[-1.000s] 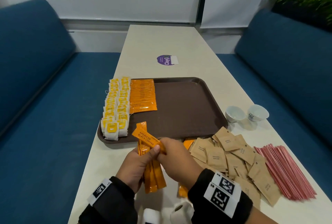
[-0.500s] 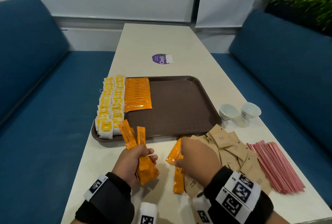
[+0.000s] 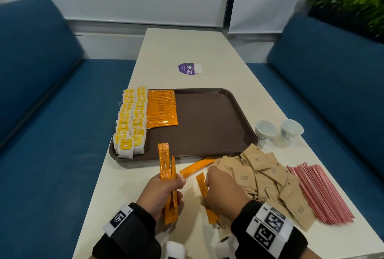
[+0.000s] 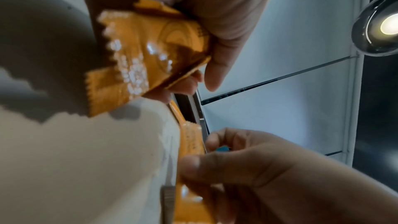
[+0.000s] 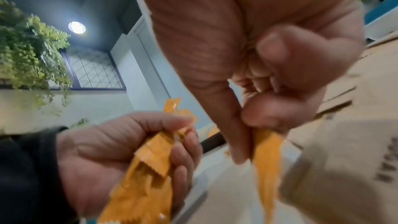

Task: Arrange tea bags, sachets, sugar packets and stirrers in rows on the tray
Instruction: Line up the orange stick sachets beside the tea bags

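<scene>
Orange foil coffee sachets (image 3: 166, 167) bunched in your gripping left hand (image 3: 161, 191); right hand (image 3: 223, 190) pinches another sachet (image 3: 202, 184). Light, slippery, bendy: pinch them mid-length.

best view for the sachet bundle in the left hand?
Head view: the sachet bundle shows nearly whole, upright in the left hand, print readable. Left wrist shows only blurred lower ends. Right wrist shows its lower part among the fingers.
</scene>
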{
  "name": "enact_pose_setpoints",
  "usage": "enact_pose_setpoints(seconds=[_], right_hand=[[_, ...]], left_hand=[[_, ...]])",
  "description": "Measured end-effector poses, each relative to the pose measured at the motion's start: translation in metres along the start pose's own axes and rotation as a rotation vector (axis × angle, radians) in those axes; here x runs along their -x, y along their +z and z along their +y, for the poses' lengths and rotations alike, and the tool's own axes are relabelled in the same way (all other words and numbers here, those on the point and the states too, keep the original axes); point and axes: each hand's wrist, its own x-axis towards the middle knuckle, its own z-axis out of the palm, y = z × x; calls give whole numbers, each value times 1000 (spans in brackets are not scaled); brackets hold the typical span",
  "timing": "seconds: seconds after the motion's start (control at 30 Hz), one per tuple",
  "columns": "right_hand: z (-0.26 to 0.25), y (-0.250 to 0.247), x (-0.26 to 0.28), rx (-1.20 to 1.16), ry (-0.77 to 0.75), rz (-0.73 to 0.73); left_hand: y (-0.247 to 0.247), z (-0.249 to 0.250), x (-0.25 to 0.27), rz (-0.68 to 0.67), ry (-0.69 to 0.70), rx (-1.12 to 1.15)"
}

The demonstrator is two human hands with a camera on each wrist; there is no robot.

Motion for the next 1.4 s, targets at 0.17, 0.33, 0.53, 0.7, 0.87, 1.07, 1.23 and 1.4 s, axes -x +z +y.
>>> enact_pose_setpoints(seconds=[0.17,0.33,0.53,0.7,0.87,1.07,1.23,1.4], right_hand=[[-17,-6,5,-242,-141,9],[-35,-14,-4,-206,-211,-105],[-51,-10,-14,502,-311,3],[-57,12,-19,644,-245,-25],[-62,29,-25,654,-277,-27],[-65,38,-22,701,-379,-76],[-64,33,-15,856,-507,-123],[-60,22,-7,855,-642,-106]], left_hand=[[4,0,4,-39,106,-14],[-5,6,6,4,104,23],[-26,7,5,122,46,193],[-33,5,6,103,37,254],[-36,3,12,112,67,187],[-43,4,14,155,81,170],[-45,6,14,174,69,153],[-45,8,15,165,67,121]])
